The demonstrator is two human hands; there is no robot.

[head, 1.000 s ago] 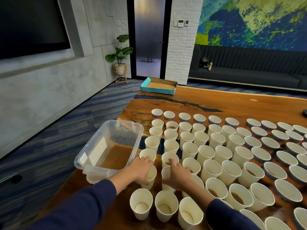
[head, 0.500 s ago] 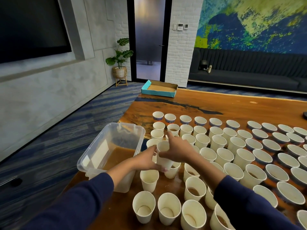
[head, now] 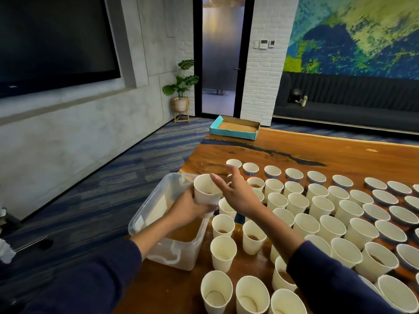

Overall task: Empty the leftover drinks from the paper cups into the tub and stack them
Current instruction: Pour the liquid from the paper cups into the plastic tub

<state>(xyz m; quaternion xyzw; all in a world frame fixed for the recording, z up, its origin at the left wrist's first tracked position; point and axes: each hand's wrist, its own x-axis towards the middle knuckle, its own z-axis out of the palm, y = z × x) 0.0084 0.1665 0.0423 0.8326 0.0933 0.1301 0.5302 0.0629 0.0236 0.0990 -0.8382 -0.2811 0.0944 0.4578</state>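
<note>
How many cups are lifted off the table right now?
1 for certain: the paper cup gripped by the left hand, at the tub's rim. Another may be nested under it, hidden.

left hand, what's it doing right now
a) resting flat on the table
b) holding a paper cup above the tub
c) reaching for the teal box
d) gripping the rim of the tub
b: the left hand has its fingers wrapped round a paper cup, held roughly upright over the clear tub with brown liquid in it, while the right hand is open beside the cup with its fingers spread.
</note>
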